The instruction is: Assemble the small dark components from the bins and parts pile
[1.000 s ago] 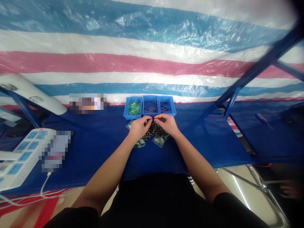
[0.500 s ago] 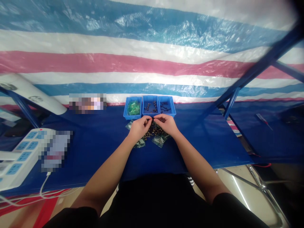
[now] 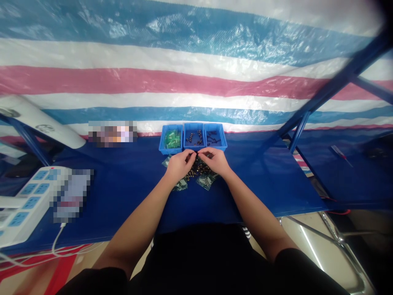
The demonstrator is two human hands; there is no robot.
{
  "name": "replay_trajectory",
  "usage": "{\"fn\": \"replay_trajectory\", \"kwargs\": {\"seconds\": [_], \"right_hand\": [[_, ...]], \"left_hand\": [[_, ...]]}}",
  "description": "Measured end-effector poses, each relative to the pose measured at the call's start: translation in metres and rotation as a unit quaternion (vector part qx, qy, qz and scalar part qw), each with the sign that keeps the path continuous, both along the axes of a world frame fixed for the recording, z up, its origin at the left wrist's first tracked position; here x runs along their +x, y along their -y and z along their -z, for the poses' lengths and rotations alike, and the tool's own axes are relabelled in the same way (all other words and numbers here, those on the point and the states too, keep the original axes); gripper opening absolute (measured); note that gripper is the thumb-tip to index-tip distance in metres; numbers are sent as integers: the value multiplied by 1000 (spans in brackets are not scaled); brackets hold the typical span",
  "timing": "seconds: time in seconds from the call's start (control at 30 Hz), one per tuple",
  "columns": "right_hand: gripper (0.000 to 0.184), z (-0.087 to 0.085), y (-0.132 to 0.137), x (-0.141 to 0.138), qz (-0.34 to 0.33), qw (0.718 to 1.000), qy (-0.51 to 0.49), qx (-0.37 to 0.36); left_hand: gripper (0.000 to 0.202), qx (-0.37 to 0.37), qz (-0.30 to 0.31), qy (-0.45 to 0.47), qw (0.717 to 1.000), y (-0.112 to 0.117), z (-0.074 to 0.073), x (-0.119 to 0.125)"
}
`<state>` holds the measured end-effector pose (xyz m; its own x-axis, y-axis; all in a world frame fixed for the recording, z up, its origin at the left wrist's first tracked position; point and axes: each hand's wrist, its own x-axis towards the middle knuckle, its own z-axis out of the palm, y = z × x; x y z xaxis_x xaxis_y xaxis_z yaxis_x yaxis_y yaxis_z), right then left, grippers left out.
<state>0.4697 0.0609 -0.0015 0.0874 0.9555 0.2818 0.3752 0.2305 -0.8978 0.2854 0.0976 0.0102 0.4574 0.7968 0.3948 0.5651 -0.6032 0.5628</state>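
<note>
1. Hands: the left hand [image 3: 180, 166] and the right hand [image 3: 215, 160] were raised together over the table, fingertips meeting.
2. Grip: both hands were closed in a pinch on a small dark part [image 3: 195, 152]. The fingers hid most of it, so its shape could not be told.
3. Location: the part was held just in front of three blue plastic bins, above a loose pile of small brass and black parts [image 3: 199, 170]. Small clear bags [image 3: 206, 182] lay around the pile.
4. Bins: the left bin [image 3: 161, 143] held green pieces, the middle bin [image 3: 193, 125] small brass and black parts, and the right bin [image 3: 221, 137] dark parts.
5. Surface: a blue table cover [image 3: 129, 196] carried a white power strip [image 3: 30, 200] at the left, with a white cable [image 3: 57, 246] running off the edge. Two blurred objects also lay there.
6. Room: a striped plastic tarp [image 3: 196, 78] hung behind a blue steel frame [image 3: 334, 86]. A small screwdriver [image 3: 341, 155] lay on a blue surface to the right.
</note>
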Motion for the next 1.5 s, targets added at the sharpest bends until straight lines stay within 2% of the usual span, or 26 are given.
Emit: {"fn": "replay_trajectory", "kwargs": {"seconds": [0.4, 0.73, 1.1, 1.37, 1.5], "right_hand": [[25, 1, 0, -3, -2, 1000, -15, 2], [23, 0, 1, -3, 2, 1000, -8, 4], [24, 2, 0, -3, 0, 1000, -19, -9], [25, 3, -1, -1, 4, 1000, -17, 4], [25, 3, -1, -2, 3, 1000, -27, 6]], "left_hand": [[23, 6, 18, -6, 1000, -3, 8, 0], [26, -6, 10, -12, 1000, 0, 0, -1], [23, -1, 15, -3, 1000, -2, 5, 0], [28, -10, 1, 2, 1000, 1, 0, -1], [26, -3, 5, 5, 1000, -1, 2, -1]]}}
